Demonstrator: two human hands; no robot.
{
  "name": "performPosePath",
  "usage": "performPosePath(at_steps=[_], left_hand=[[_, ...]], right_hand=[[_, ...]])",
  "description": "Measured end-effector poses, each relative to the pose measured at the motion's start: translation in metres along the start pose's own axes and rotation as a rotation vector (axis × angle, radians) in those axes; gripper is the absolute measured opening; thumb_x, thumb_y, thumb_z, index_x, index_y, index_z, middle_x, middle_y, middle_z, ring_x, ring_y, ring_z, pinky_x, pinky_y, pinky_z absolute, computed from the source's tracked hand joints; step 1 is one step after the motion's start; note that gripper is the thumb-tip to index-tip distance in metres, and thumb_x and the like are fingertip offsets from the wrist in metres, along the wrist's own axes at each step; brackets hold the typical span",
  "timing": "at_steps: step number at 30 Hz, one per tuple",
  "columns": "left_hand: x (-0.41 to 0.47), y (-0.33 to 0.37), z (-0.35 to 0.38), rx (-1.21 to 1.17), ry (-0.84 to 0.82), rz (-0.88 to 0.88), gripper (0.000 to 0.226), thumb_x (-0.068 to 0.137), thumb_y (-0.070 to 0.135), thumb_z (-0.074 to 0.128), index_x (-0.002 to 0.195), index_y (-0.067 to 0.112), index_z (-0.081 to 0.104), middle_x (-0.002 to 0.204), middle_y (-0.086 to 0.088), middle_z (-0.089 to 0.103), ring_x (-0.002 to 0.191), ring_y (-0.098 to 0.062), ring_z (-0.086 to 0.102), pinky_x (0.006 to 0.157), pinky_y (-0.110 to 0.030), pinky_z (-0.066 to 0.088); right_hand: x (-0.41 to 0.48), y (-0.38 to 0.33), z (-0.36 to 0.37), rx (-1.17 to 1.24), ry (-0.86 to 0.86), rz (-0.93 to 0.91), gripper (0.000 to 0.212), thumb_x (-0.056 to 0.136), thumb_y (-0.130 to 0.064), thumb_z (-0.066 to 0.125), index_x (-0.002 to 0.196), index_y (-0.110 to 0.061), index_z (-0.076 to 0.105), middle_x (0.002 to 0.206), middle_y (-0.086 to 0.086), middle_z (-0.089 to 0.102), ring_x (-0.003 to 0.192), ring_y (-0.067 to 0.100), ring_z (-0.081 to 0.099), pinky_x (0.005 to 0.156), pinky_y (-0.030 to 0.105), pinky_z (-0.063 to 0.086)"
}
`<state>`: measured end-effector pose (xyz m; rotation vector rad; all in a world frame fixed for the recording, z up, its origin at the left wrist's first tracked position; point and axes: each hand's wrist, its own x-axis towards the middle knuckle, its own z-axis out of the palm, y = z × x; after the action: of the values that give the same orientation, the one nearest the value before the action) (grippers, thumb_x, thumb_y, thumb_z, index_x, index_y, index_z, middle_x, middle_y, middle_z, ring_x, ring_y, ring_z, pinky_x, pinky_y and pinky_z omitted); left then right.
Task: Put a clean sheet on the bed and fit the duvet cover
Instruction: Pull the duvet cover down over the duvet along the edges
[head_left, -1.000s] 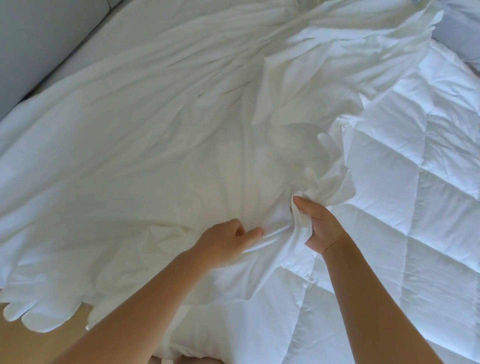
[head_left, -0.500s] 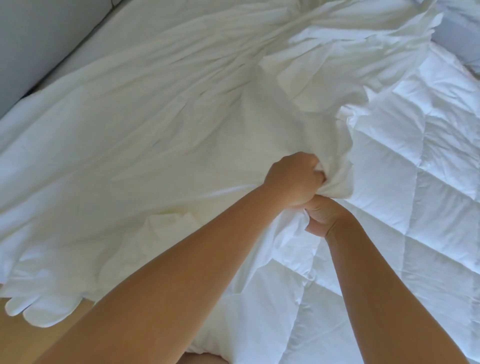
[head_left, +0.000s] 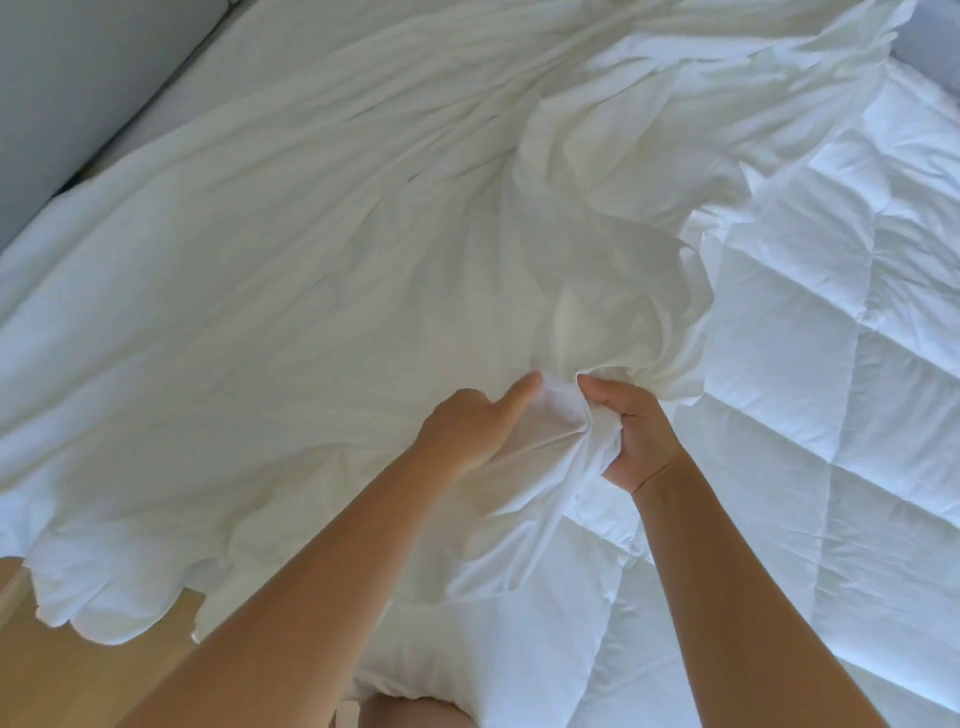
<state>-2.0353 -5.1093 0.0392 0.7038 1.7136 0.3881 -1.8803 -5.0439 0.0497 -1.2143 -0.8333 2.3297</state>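
Right now the duvet cover (head_left: 311, 312) lies spread and creased to the left of the quilted duvet (head_left: 831, 364), its ragged edge lapping over the duvet's left side. My right hand (head_left: 639, 436) is clenched around a gathered wad of that edge, just left of the duvet, so the loose cloth stays collected while I look for the opening. My left hand (head_left: 462, 431) sits close beside it, further left of the duvet, with its forefinger (head_left: 519, 397) straight and nudging a thin fold. Cloth drapes over the rest of that hand, so I cannot tell whether it pinches anything. I judge I am hunting for the cover's mouth or a corner. The duvet is still bare, so fitting has hardly begun.
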Motion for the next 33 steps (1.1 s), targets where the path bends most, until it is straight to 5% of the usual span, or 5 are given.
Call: performPosePath(at_steps=[8,18,23,28,33], left_hand=[[0.004,0.043,-0.003,-0.403,-0.036,0.188,0.031,0.09,0.008,0.051,0.061,0.011,0.04,0.057,-0.008,0.044,0.043,-0.016,0.04,0.046,-0.021,0.031],[-0.014,0.111,0.003,0.207,0.018,0.745,0.031,0.092,0.022,0.053,0.064,0.019,0.039,0.063,0.006,0.044,0.062,-0.013,0.042,0.057,-0.025,0.032],[-0.012,0.052,0.003,0.043,0.238,0.35,0.037,0.093,0.049,0.045,0.107,0.017,0.059,0.104,-0.005,0.061,0.097,-0.023,0.056,0.082,-0.034,0.043],[-0.007,0.013,-0.001,-0.003,-0.13,-0.072,0.088,0.074,0.084,0.028,0.092,0.006,0.066,0.077,-0.006,0.065,0.073,-0.024,0.061,0.069,-0.033,0.045],[0.004,0.035,0.0,-0.086,0.033,0.167,0.035,0.092,0.024,0.049,0.06,0.011,0.046,0.062,-0.002,0.049,0.07,-0.025,0.049,0.058,-0.029,0.035]], right_hand=[[-0.005,-0.008,0.009,-0.203,-0.094,0.068,0.024,0.075,-0.019,0.061,0.093,-0.014,0.075,0.094,0.008,0.071,0.093,0.023,0.068,0.079,0.032,0.054],[0.005,-0.001,0.024,-0.155,-0.134,-0.045,0.022,0.082,-0.011,0.056,0.082,-0.019,0.076,0.083,0.001,0.071,0.084,0.017,0.068,0.075,0.031,0.054],[0.003,-0.007,0.013,0.078,-0.14,-0.104,0.021,0.072,-0.025,0.071,0.089,-0.013,0.075,0.084,0.005,0.072,0.082,0.02,0.07,0.071,0.032,0.056],[0.002,-0.001,0.003,-0.075,-0.097,0.076,0.028,0.066,-0.034,0.076,0.082,-0.012,0.075,0.079,0.006,0.071,0.076,0.022,0.069,0.069,0.03,0.055],[0.004,-0.006,0.009,-0.251,-0.012,0.167,0.032,0.068,-0.019,0.07,0.1,-0.015,0.072,0.097,0.01,0.071,0.093,0.025,0.069,0.075,0.036,0.054]])
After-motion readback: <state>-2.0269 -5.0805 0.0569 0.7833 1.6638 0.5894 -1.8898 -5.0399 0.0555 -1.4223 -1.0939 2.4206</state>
